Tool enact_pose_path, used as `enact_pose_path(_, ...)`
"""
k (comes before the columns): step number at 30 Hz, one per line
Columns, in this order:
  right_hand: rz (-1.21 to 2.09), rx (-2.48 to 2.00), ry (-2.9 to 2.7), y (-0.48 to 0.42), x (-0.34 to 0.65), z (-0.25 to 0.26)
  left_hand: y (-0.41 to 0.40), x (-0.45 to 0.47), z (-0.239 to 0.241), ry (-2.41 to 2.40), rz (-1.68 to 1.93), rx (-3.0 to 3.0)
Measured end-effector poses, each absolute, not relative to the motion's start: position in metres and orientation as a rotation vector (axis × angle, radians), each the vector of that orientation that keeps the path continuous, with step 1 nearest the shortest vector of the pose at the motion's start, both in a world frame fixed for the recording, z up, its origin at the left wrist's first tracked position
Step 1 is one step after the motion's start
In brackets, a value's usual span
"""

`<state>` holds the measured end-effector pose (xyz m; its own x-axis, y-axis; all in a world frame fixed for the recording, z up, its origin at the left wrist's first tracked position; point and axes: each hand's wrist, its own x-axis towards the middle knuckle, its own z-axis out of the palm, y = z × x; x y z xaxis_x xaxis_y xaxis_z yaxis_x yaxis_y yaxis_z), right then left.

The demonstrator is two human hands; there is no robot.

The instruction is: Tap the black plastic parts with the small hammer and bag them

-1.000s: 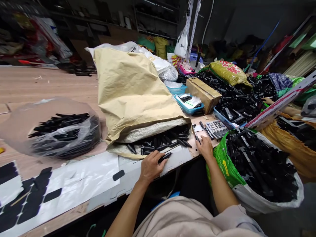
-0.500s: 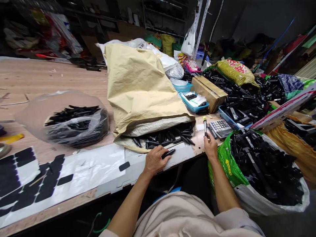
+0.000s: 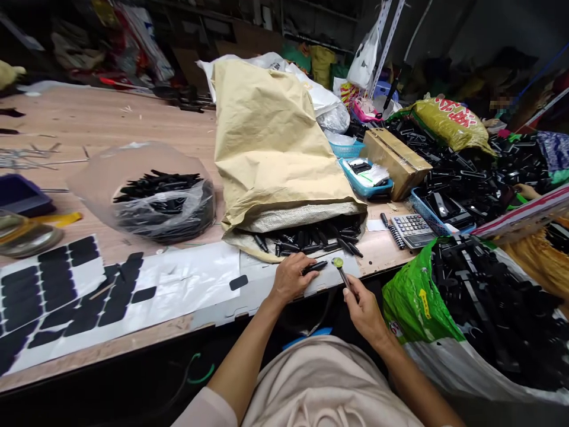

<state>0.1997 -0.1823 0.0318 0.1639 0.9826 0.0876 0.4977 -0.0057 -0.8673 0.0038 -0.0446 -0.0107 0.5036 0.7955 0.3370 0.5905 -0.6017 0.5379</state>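
My left hand (image 3: 293, 277) is closed on a short black pen-shaped piece (image 3: 315, 267) at the front edge of the bench. The piece points to the right. In my right hand (image 3: 365, 308) is a slim dark-handled tool (image 3: 342, 274) with a round yellow-green end. That end is close to the tip of the black piece; I cannot tell whether they touch. Just behind my left hand, a large beige sack (image 3: 278, 148) lies with its mouth facing me. Many similar black pieces (image 3: 306, 240) show in the opening.
To the left are a clear plastic bag (image 3: 178, 213) of black parts and white sheets with black pads (image 3: 82, 296). A calculator (image 3: 411, 230), a spiral notebook (image 3: 393, 232) and a cardboard box (image 3: 395, 163) stand right. A green-and-white sack (image 3: 409, 296) of black parts is beside my right arm.
My right hand has moved left with the tool, away from the calculator and towards the black piece. The tool has tilted to the left. My left hand still holds the piece.
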Motion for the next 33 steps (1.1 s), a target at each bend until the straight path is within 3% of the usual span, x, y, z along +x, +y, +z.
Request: enact_pose_path(33,0.487,-1.644,-1.726,-0.16,0.176,0.014,-0.04,0.004,-0.012,1.129,0.739,2.285)
